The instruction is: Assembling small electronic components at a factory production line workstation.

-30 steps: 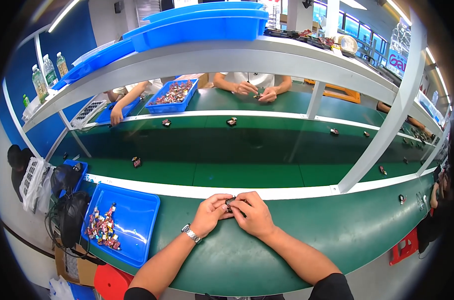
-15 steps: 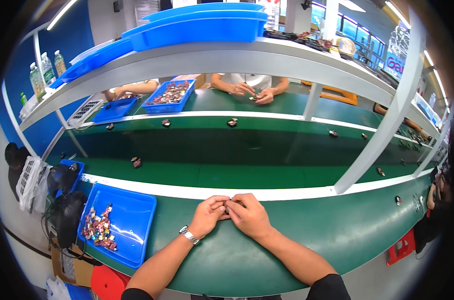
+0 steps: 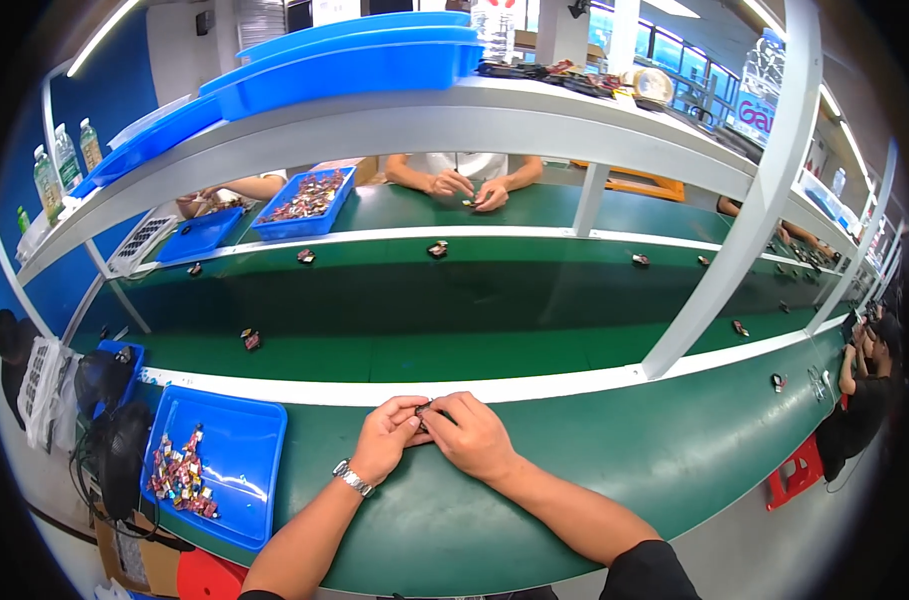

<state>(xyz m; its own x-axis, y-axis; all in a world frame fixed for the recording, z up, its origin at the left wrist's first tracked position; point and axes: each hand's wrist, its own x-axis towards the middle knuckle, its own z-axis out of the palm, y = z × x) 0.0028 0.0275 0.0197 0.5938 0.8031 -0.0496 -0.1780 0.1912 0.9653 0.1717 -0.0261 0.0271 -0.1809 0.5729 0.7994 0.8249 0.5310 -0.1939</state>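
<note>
Part: We have one small dark part [image 3: 423, 410] between our fingertips, in front of the white rail [image 3: 394, 391] and over the green table [image 3: 584, 470]. Our fingers cover most of it, so we cannot tell its finer shape.
Left hand: Our left hand [image 3: 384, 440] has its thumb and fingers drawn narrow, holding the part from the left. We judge a light, steady pinch at the edges best, leaving the face free.
Right hand: Our right hand [image 3: 472, 438] meets it from the other side, fingers bent over and closed in on the same part. Here we would make small, even moves with the tips and let the left hand bear the push.
Fingertips: They crowd together, hiding the spot being worked. Tipping the part a little toward us should help us see.
Wrists: Both forearms come in low, with a watch [image 3: 352, 478] on the left one. Keeping them low and relaxed ought to steady the fingers.
Tray: The blue tray [image 3: 244, 440] sits left of our left forearm, small red and gold pieces [image 3: 179, 475] heaped toward its left side. We would keep our elbow off its rim.
Belt: Beyond the rail, the green belt [image 3: 494, 355] carries scattered pieces, well apart from our hands.
</note>
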